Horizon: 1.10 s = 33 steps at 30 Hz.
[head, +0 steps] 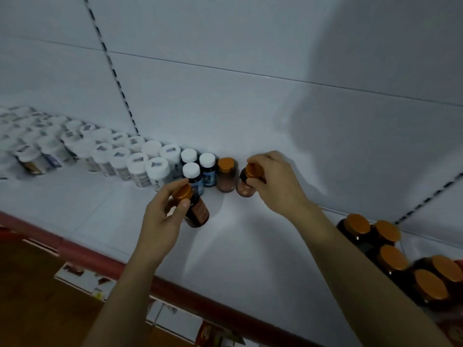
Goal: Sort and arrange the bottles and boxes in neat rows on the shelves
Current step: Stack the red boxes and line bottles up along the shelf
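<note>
My left hand point(165, 216) grips a brown bottle with an orange cap point(198, 209) by its cap, tilted, just in front of the row. My right hand point(273, 181) holds a second orange-capped brown bottle point(246, 186) at the shelf's back, right of a standing orange-capped bottle point(226, 175). Left of that stand three dark bottles with small white caps point(207, 169), then several white-capped bottles point(157, 169) in rows running left.
The white shelf point(250, 246) has a red front edge point(175, 286) and a white back wall. Several larger orange-capped dark jars point(390, 256) stand at the right end. Boxes show on a lower shelf point(85, 279) below.
</note>
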{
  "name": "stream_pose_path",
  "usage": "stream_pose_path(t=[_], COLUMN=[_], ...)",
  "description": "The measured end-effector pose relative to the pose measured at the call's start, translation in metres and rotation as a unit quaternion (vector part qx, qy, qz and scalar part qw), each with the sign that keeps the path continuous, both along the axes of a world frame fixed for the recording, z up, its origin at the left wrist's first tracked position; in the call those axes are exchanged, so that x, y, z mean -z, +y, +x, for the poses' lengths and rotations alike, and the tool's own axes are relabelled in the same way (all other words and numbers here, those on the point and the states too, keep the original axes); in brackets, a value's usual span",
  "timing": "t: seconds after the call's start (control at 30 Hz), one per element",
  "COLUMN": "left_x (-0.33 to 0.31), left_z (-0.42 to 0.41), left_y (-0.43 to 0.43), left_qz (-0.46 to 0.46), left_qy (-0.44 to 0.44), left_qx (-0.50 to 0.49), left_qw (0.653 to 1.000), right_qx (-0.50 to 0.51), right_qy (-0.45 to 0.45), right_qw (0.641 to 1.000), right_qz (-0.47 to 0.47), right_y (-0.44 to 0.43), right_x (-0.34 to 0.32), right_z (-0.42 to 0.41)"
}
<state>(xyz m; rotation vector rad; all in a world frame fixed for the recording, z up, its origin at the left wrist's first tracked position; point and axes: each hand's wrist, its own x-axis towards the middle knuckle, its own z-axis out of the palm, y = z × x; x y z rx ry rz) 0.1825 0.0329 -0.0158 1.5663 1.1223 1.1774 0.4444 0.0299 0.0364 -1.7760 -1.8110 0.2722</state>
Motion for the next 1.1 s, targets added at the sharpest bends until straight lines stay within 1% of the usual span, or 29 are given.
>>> stream_pose_path(t=[0.1,0.2,0.33,0.47,0.63,0.77,0.83,0.93,1.0,1.03,1.1], left_x=[-0.001,0.003,0.010,0.015,0.024,0.032,0.032,0.035,0.039,0.040,0.041], left_z=[-0.011,-0.018,-0.020,-0.020,-0.025,-0.026,-0.023,-0.024,-0.026,-0.027,-0.026], left_y=[0.009,0.017,0.029,0.043,0.050,0.052,0.051,0.052,0.054,0.056,0.057], left_qz=[0.003,-0.002,0.015,0.031,0.032,0.049,0.033,-0.014,-0.045,-0.056,-0.065], left_qy=[0.029,0.033,0.062,0.067,0.071,0.084,0.083,0.064,0.034,0.019,0.010], left_qx=[0.047,0.121,0.210,0.253,0.317,0.334,0.335,0.332,0.318,0.314,0.314], left_qw=[0.998,0.992,0.976,0.965,0.945,0.938,0.938,0.941,0.947,0.948,0.947], right_qx=[-0.006,0.011,0.032,0.075,0.111,0.138,0.140,0.147,0.131,0.113,0.063], right_qy=[-0.080,-0.124,-0.131,-0.154,-0.143,-0.151,-0.150,-0.114,-0.057,-0.022,0.037], right_qw=[0.997,0.992,0.990,0.984,0.983,0.978,0.978,0.982,0.987,0.991,0.997], right_qz=[-0.017,-0.022,-0.032,-0.043,-0.031,-0.032,-0.022,0.039,0.075,0.070,0.012], right_y=[0.017,0.021,0.025,0.025,0.025,0.024,0.022,0.010,-0.002,-0.007,-0.015], right_x=[0.001,0.003,0.011,0.017,0.022,0.027,0.028,0.023,0.015,0.010,0.001], right_z=[-0.006,-0.012,-0.021,-0.029,-0.038,-0.039,-0.041,-0.053,-0.066,-0.073,-0.086])
